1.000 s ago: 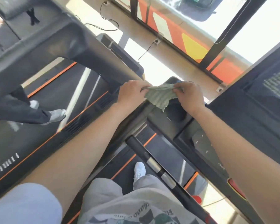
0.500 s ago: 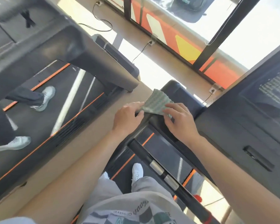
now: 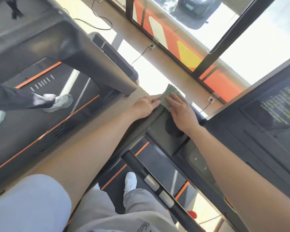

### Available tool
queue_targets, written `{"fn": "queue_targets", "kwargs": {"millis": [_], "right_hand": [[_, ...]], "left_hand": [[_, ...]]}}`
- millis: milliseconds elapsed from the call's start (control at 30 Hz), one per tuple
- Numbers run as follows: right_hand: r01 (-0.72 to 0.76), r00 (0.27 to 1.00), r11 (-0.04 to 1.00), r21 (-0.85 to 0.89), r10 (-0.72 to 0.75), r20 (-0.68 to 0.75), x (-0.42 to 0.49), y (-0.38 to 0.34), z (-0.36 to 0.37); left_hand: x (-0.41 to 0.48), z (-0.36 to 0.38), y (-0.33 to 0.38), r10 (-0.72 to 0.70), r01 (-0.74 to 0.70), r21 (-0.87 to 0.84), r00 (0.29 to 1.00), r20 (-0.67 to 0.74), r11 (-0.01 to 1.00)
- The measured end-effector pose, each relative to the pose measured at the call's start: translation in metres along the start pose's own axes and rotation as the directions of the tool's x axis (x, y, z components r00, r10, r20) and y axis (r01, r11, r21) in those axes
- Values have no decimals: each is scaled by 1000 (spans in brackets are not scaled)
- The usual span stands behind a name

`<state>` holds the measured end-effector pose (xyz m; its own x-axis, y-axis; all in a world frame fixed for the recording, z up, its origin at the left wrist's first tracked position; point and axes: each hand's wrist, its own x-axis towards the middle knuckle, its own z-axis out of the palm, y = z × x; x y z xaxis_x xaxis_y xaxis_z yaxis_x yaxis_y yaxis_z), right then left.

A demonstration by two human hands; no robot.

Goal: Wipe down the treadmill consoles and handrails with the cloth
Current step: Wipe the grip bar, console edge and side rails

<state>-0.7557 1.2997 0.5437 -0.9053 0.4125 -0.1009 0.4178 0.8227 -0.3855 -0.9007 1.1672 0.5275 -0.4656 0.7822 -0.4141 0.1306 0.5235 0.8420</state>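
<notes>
A small grey-green ribbed cloth (image 3: 167,94) lies folded on the far left corner of my treadmill's dark console (image 3: 159,131). My right hand (image 3: 182,111) lies flat on the cloth with straight fingers, pressing it onto the console beside the cup recess (image 3: 172,128). My left hand (image 3: 146,104) rests flat against the cloth's left edge, fingers extended along the console's rim. The black handrail (image 3: 141,168) with silver sensor plates runs below my arms. The console screen (image 3: 278,108) rises at the right.
A neighbouring treadmill (image 3: 84,64) stands to the left, and a person's legs and white shoes (image 3: 57,101) walk on its belt. Window frames, floor sockets and power cables (image 3: 94,22) lie ahead. My own legs and shoe (image 3: 130,181) stand on the belt below.
Both hands went from gripping the bunched cloth above the cup recess to lying flat on it, folded, at the console's far corner. The person on the neighbouring treadmill has stepped along.
</notes>
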Motion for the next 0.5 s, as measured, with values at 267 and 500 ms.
{"fn": "queue_targets", "kwargs": {"millis": [267, 500], "right_hand": [[-123, 992, 987, 107, 118, 53, 31, 9, -17], [9, 996, 996, 89, -17, 83, 42, 16, -13]], "left_hand": [[43, 5, 23, -75, 92, -124, 988, 133, 988], [34, 0, 17, -187, 194, -104, 980, 69, 976]]}}
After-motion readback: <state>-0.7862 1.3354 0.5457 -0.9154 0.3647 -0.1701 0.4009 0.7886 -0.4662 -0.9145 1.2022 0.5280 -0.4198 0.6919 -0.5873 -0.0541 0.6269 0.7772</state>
